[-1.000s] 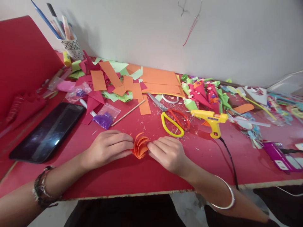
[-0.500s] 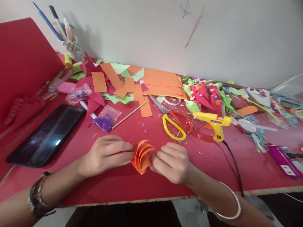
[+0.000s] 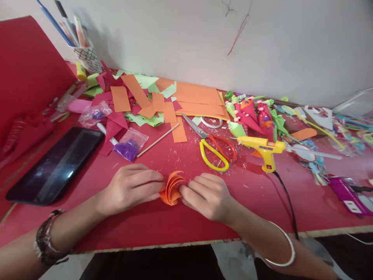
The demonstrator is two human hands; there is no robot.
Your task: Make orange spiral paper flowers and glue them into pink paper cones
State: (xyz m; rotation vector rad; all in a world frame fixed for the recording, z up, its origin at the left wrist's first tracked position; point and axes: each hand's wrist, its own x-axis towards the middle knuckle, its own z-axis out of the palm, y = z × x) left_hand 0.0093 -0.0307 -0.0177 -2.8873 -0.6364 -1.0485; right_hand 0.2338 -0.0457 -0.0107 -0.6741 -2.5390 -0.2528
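Note:
Between my two hands is an orange piece of paper (image 3: 172, 189) curled into several nested layers, held just above the red table near its front edge. My left hand (image 3: 131, 188) pinches its left side, fingers closed together. On the other side my right hand (image 3: 206, 196) grips the paper's right edge, with its fingers curled in and the tips partly hidden. Beyond the hands lie scissors (image 3: 215, 156) with one yellow and one red handle, a thin wooden stick (image 3: 158, 140) and a yellow glue gun (image 3: 264, 149).
A black phone (image 3: 55, 167) lies at the left. Orange paper strips (image 3: 120, 99) and scraps pile up at the back, beside a pen cup (image 3: 87, 58). Small paper cones (image 3: 247, 116) cluster behind the glue gun, whose black cord (image 3: 287, 198) runs off the front edge.
The orange paper has tilted and its lower point has drawn up, so it looks more bunched. My right hand has shifted slightly left and up; the left still pinches.

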